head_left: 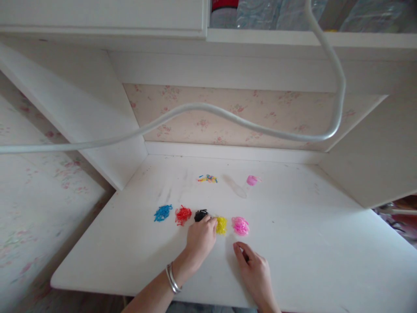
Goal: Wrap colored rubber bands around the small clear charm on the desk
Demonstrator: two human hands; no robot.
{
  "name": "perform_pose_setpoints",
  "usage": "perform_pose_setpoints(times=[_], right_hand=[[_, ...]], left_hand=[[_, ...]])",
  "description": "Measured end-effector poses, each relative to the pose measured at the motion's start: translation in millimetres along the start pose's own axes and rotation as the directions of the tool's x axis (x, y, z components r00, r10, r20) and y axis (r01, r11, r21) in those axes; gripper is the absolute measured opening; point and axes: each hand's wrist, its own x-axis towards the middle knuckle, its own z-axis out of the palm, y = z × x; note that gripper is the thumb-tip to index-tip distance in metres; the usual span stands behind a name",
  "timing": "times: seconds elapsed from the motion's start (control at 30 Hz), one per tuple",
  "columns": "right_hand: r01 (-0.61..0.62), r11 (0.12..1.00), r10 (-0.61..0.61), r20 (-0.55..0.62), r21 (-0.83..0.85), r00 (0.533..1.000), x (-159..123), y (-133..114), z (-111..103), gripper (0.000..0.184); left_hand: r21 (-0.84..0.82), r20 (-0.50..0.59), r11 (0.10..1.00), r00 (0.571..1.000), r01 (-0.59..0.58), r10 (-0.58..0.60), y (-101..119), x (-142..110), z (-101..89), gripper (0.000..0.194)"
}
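Small piles of what look like rubber bands lie in a row on the white desk: blue (163, 213), red (183, 215), black (201, 214), yellow (221, 225) and pink (240, 226). My left hand (201, 237), with a silver bangle at the wrist, reaches over the near edge of the black pile. Its fingers are bent together beside the yellow pile, and the tips are partly hidden. Just in front of the pink pile, my right hand (254, 265) has thumb and forefinger pinched; anything between them is too small to make out.
Farther back lie a small mixed-colour pile (208, 178) and a pink object (252, 180) beside something clear. A white cable (208, 106) crosses the view above the desk (309, 243). Side panels and an overhead shelf (276, 39) enclose the desk's back.
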Motion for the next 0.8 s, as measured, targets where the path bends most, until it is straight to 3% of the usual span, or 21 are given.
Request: perform_pose_setpoints(times=[0.27, 0.8], right_hand=[[-0.006, 1.000, 0.006, 0.013, -0.013, 1.000, 1.1, -0.1, 0.2, 0.040], [0.007, 1.000, -0.006, 0.018, -0.018, 1.000, 0.5, 0.0, 0.2, 0.041]], left_hand=[[0.150, 0.104, 0.989, 0.995, -0.015, -0.001, -4.1, -16.2, 1.4, 0.039], [0.111, 0.145, 0.993, 0.989, -0.029, 0.013, 2.7, -14.1, 4.5, 0.043]])
